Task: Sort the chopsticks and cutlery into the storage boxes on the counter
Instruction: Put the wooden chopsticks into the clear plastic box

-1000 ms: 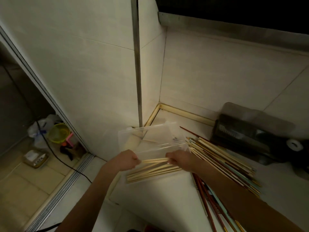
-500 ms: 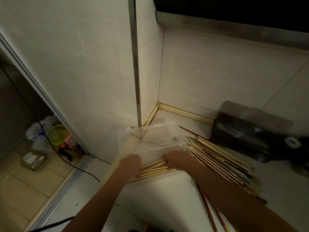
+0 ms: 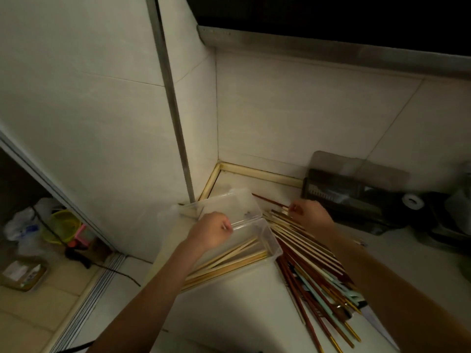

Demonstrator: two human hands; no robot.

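A clear plastic storage box (image 3: 274,240) stands open in the counter's corner, its lid (image 3: 239,202) leaning back toward the wall. Several pale wooden chopsticks (image 3: 229,261) lie inside it. My left hand (image 3: 211,233) is over the box, fingers curled round its rear rim. To the right sprawls a mixed pile of chopsticks (image 3: 318,276), red-brown, pale and teal. At the far end of that pile my right hand (image 3: 309,215) pinches chopsticks with curled fingers, by a dark red one (image 3: 270,201).
A dark box with a smoky lid (image 3: 356,197) and a white tape roll (image 3: 413,201) sit against the back wall at right. The counter ends at left; below it, a yellow basket (image 3: 61,222) and a black cable (image 3: 112,271) lie on the floor.
The pale chopsticks that both hands held now lie in the clear box. My right hand has let go and moved right and back onto the mixed pile. My left hand has shifted to the box rim.
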